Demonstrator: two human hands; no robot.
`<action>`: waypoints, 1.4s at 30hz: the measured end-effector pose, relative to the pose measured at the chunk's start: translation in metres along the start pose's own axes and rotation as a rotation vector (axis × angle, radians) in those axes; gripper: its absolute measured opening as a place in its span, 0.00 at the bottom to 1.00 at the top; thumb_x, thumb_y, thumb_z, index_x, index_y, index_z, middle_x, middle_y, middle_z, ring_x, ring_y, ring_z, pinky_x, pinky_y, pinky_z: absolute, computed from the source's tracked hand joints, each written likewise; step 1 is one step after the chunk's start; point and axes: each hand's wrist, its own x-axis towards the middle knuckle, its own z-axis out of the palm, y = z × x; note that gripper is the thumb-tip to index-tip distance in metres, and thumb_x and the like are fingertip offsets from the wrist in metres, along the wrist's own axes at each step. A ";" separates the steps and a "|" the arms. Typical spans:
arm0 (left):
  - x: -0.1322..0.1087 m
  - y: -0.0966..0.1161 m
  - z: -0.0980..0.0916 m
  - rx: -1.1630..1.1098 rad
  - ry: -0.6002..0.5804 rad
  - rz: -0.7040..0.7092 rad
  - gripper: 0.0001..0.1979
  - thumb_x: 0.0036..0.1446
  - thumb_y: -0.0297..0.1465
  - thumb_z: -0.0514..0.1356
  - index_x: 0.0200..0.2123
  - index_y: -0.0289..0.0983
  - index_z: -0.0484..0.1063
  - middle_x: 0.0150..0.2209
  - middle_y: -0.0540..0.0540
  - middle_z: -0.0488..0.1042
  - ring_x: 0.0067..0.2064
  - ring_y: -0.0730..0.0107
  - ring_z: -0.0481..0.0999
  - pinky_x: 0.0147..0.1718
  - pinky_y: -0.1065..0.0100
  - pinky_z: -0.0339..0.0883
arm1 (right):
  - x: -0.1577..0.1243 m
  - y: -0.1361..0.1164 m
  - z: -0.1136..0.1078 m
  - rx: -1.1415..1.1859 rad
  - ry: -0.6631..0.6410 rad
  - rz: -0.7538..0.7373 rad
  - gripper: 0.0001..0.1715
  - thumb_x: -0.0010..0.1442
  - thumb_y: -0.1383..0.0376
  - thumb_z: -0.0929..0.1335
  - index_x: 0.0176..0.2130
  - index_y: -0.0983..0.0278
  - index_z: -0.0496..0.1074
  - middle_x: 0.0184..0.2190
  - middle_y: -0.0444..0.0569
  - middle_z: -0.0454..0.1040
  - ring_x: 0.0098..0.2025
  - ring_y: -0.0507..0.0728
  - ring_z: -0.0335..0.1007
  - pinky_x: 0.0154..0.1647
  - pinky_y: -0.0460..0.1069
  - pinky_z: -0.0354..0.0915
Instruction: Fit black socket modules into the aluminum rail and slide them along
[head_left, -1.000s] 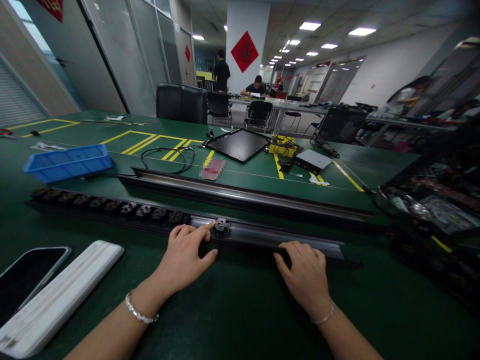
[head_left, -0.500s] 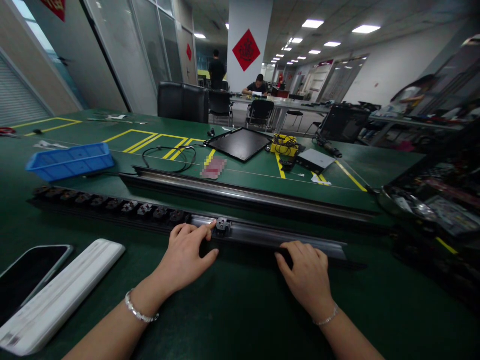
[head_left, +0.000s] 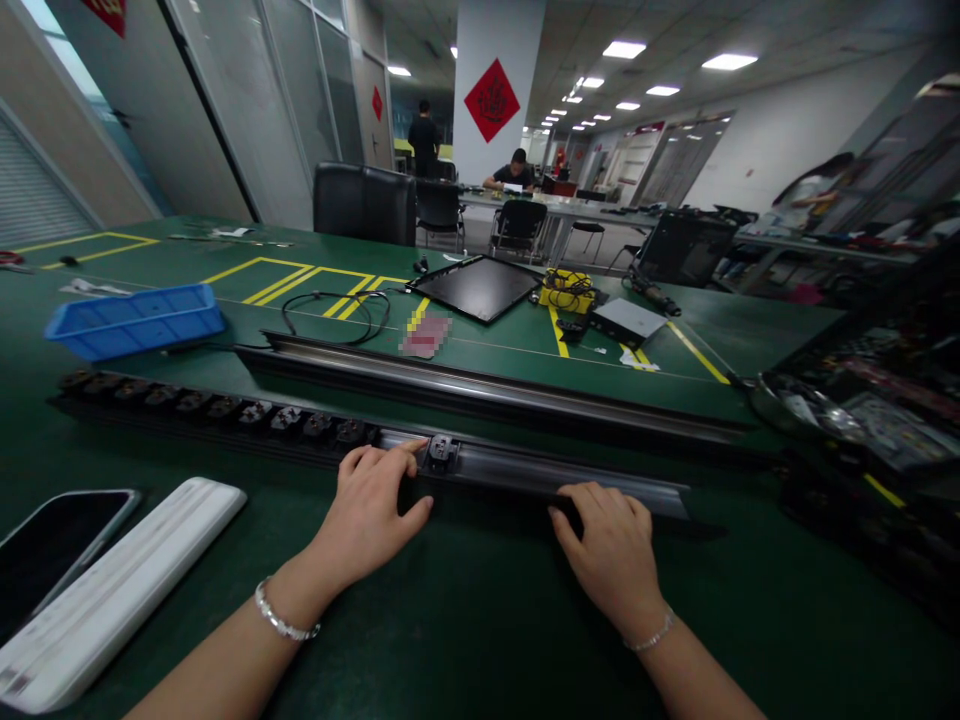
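Hands: my left hand [head_left: 371,515] and right hand [head_left: 611,548] both lie on the rail, well apart, fingers curved and not clenched; I cannot tell how firmly either one grips.
Left hand: its fingertips [head_left: 390,450] rest on the rail's top edge, just beside a small black clip [head_left: 441,453].
Right hand: its fingers drape over the rail's near side, toward the right end.
Wrists: each wears a thin silver bracelet [head_left: 283,612].
Rail: this long metal profile [head_left: 540,468] lies lengthwise across the bench in front of me, under both hands.
Sockets: a black row of them [head_left: 225,415] runs on from the rail's left part.
Second rail: a similar dark profile [head_left: 487,390] lies parallel just beyond.
Near left: a phone [head_left: 52,550] lies just beside a white bar [head_left: 112,592].
Bench: its green mat [head_left: 750,600] carries yellow tape lines [head_left: 697,352].
Farther on: a blue tray [head_left: 135,322], a cable coil [head_left: 334,315], a black panel [head_left: 474,288], a yellow box [head_left: 566,290] and a grey box [head_left: 626,322].
Right edge: a dark, blurred heap of parts [head_left: 862,420].
Room: one person sits [head_left: 514,172] at a far table, another stands [head_left: 424,135] behind, and a third [head_left: 814,185] is at the right.
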 end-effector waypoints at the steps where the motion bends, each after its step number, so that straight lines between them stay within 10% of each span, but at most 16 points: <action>1: 0.000 -0.001 0.002 -0.002 0.026 -0.007 0.11 0.49 0.34 0.59 0.33 0.41 0.58 0.53 0.47 0.69 0.45 0.61 0.69 0.52 0.51 0.50 | 0.000 0.000 0.000 -0.001 0.000 -0.004 0.08 0.59 0.62 0.63 0.39 0.60 0.69 0.36 0.46 0.73 0.40 0.58 0.65 0.45 0.56 0.50; 10: 0.003 -0.004 0.011 -0.004 0.099 -0.076 0.05 0.52 0.31 0.56 0.32 0.42 0.60 0.37 0.52 0.75 0.40 0.64 0.71 0.53 0.53 0.49 | 0.000 0.000 0.000 -0.002 -0.013 0.002 0.08 0.58 0.62 0.63 0.39 0.60 0.69 0.36 0.45 0.72 0.40 0.58 0.64 0.45 0.56 0.50; 42: 0.002 -0.005 0.011 0.045 0.048 -0.041 0.04 0.55 0.30 0.55 0.37 0.43 0.65 0.39 0.51 0.75 0.41 0.65 0.70 0.54 0.51 0.47 | -0.001 0.001 0.000 -0.014 0.027 -0.027 0.09 0.58 0.63 0.63 0.38 0.60 0.69 0.35 0.47 0.73 0.39 0.57 0.66 0.45 0.55 0.50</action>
